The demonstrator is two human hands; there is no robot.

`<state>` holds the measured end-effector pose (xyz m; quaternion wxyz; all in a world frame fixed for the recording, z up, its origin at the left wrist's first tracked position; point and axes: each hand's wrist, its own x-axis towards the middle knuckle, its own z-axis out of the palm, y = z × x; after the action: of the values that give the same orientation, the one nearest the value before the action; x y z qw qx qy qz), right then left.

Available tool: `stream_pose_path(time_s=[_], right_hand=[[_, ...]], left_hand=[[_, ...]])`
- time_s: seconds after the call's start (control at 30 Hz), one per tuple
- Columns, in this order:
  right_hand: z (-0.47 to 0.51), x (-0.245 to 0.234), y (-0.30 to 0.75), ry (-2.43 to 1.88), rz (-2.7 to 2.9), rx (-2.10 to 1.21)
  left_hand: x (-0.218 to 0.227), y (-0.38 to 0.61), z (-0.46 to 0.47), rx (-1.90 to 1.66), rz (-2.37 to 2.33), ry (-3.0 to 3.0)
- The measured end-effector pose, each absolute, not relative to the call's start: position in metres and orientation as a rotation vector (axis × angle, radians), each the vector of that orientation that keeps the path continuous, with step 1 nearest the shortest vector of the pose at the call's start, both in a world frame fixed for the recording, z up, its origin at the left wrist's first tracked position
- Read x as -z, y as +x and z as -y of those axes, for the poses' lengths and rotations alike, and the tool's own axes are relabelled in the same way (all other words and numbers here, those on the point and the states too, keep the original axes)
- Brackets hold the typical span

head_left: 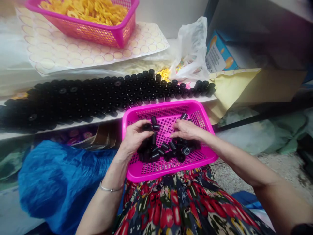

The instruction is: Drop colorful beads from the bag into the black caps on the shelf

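A pink mesh basket (168,174) rests on my lap, holding several loose small black plastic cylinders (172,145). My left hand (135,135) is inside its left part, thumb and fingers curled around a black cylinder (146,126), which they partly hide. At the right side, my right hand (187,130) reaches in over the pieces with fingers bent and thumb apart. Nothing shows between those fingertips. A black cylinder (184,116) lies just beyond its knuckles. Past the basket, dense rows of upright black cylinders (97,98) stand along a white shelf (117,118).
Farther back, a pink basket (117,34) of yellow plastic pieces (97,13) sits on a sheet printed with circles (97,55). A white plastic bag (193,45), a blue box (220,54) and yellow paper (234,88) are at right. A blue bag (61,182) bulges at left.
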<state>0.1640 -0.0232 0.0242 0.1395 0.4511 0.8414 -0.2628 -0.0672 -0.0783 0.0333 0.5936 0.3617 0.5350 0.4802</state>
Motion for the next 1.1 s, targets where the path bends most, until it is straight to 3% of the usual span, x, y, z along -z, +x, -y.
stream_pose_path(time_s=[0.13,0.37,0.63,0.73,0.77,0.83,0.9,0.97,1.03,1.1], right_hand=[[0.029,-0.027,0.144,1.259,-2.423,0.638],[0.026,-0.027,0.137,1.295,-2.38,0.813],[0.042,-0.063,0.227,1.698,-2.525,1.935],[0.071,-0.07,0.286,1.932,-2.393,2.102],[0.08,-0.068,0.302,2.121,-2.318,1.99],[0.094,-0.06,0.321,2.628,-2.216,1.334],[0.101,-0.051,0.318,2.775,-2.26,0.726],[0.101,-0.047,0.293,2.531,-2.55,0.596],[0.099,-0.048,0.25,2.045,-2.842,0.719],[0.095,-0.049,0.2,1.541,-2.884,0.63]], left_hand=[[-0.034,-0.065,0.078,-1.111,-1.241,0.835],[-0.032,-0.068,0.079,-1.113,-1.247,0.812],[-0.03,-0.07,0.078,-1.144,-1.252,0.819],[-0.027,-0.071,0.078,-1.169,-1.251,0.835],[-0.026,-0.071,0.077,-1.162,-1.245,0.837],[-0.026,-0.07,0.077,-1.127,-1.237,0.83],[-0.026,-0.069,0.076,-1.102,-1.236,0.822],[-0.028,-0.067,0.076,-1.085,-1.234,0.826],[-0.03,-0.066,0.078,-1.072,-1.232,0.842],[-0.032,-0.066,0.08,-1.059,-1.238,0.857]])
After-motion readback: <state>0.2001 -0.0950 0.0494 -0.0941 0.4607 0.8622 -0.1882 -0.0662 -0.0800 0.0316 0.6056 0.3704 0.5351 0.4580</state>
